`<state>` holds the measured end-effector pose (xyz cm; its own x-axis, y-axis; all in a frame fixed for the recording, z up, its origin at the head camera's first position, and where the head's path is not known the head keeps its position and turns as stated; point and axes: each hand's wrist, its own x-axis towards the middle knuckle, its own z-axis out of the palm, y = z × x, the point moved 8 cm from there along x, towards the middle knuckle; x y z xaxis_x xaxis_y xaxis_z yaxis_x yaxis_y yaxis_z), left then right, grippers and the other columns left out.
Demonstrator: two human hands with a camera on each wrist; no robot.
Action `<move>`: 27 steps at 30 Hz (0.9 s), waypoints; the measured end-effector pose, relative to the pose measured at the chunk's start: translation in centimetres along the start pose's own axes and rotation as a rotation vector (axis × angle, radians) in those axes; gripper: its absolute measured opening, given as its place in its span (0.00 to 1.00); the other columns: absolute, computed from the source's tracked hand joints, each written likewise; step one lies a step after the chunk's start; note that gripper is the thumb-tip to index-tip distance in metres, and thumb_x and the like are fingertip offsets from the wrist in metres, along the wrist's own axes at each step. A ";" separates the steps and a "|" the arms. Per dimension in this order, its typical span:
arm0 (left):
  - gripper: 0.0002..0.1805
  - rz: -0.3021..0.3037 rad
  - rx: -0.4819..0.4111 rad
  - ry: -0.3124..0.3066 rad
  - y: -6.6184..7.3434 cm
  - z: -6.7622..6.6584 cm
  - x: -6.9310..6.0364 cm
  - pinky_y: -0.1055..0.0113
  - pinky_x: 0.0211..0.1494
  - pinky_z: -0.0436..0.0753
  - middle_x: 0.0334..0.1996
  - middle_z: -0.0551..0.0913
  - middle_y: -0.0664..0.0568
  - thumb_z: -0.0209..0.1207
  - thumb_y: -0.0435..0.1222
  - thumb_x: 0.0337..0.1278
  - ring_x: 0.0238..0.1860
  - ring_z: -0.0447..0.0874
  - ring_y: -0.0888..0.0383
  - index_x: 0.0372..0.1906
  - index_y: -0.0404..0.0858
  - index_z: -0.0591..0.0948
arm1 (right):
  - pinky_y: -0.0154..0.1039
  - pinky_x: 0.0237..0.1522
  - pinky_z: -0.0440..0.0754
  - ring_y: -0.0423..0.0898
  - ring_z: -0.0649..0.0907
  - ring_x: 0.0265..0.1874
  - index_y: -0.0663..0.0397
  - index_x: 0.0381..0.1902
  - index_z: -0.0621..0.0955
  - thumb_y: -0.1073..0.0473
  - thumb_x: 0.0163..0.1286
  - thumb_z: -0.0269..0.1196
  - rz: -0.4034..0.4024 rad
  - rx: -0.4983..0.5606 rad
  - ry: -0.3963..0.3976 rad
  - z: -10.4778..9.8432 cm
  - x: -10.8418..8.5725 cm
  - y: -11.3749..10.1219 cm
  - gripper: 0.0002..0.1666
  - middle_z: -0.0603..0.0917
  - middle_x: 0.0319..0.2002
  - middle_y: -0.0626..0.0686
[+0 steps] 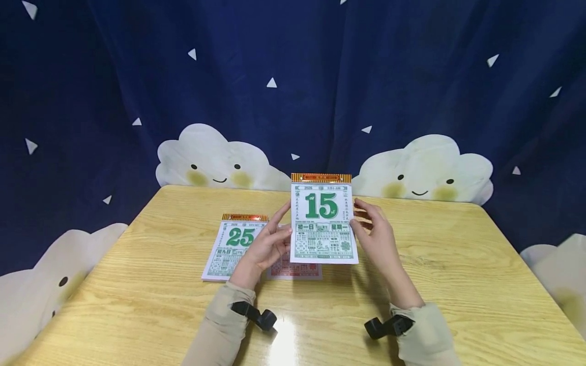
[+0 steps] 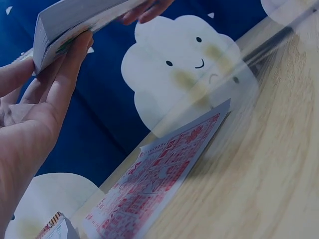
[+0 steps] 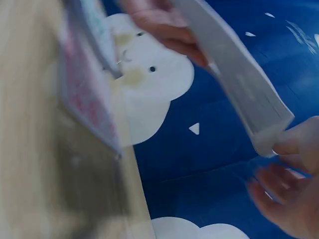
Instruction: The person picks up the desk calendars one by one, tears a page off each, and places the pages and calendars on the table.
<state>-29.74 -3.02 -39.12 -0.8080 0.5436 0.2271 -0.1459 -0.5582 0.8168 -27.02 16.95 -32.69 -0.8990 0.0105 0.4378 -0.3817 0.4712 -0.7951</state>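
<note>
A tear-off calendar pad (image 1: 323, 244) with a large green 15 is held up above the table. My left hand (image 1: 267, 245) grips its left edge, thumb on one side and fingers on the other in the left wrist view. At its right edge is my right hand (image 1: 379, 239); the thumb touches the pad while the other fingers, blurred in the right wrist view, spread beside it. Behind the left hand lies another calendar pad (image 1: 235, 239) showing a green 25, partly covered. A red-printed calendar pad (image 2: 159, 174) lies beside that one, mostly hidden in the head view.
The pads lie on a light wooden table (image 1: 458, 284). A dark blue curtain (image 1: 311, 61) with white triangles and smiling clouds hangs behind it. Each sleeved wrist carries a black strapped-on camera (image 1: 265, 320).
</note>
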 end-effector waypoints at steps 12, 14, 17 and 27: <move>0.38 -0.002 -0.009 -0.011 -0.2 -0.5 -0.3 0.66 0.41 0.80 0.45 0.81 0.50 0.39 0.22 0.61 0.38 0.82 0.57 0.72 0.49 0.43 | 0.41 0.47 0.70 0.43 0.77 0.43 0.45 0.36 0.85 0.53 0.50 0.69 -0.636 -0.357 -0.270 3.9 -3.7 -5.0 0.13 0.82 0.41 0.44; 0.38 -0.004 -0.006 -0.009 -0.3 -0.5 -0.3 0.65 0.40 0.80 0.45 0.82 0.50 0.39 0.22 0.61 0.38 0.82 0.57 0.72 0.49 0.44 | 0.42 0.47 0.68 0.42 0.76 0.44 0.42 0.35 0.85 0.47 0.46 0.71 -0.618 -0.386 -0.311 4.4 -3.8 -4.9 0.17 0.82 0.42 0.43; 0.38 -0.001 -0.002 -0.013 -0.3 -0.5 -0.3 0.65 0.40 0.80 0.44 0.82 0.50 0.39 0.22 0.60 0.38 0.82 0.58 0.72 0.49 0.44 | 0.43 0.48 0.68 0.43 0.75 0.45 0.42 0.35 0.85 0.43 0.42 0.71 -0.607 -0.415 -0.331 4.6 -3.8 -4.7 0.20 0.81 0.42 0.44; 0.37 0.008 -0.004 -0.021 -0.4 -0.6 -0.1 0.68 0.39 0.80 0.41 0.82 0.51 0.38 0.21 0.61 0.35 0.81 0.60 0.72 0.50 0.45 | 0.41 0.47 0.68 0.42 0.76 0.42 0.42 0.29 0.86 0.54 0.52 0.68 -0.665 -0.409 -0.300 4.7 -3.9 -5.0 0.05 0.82 0.38 0.42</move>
<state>-29.94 -3.24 -39.83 -0.7972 0.5519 0.2446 -0.1416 -0.5648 0.8130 -22.59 10.37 -32.41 -0.5548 -0.5907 0.5858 -0.7969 0.5796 -0.1702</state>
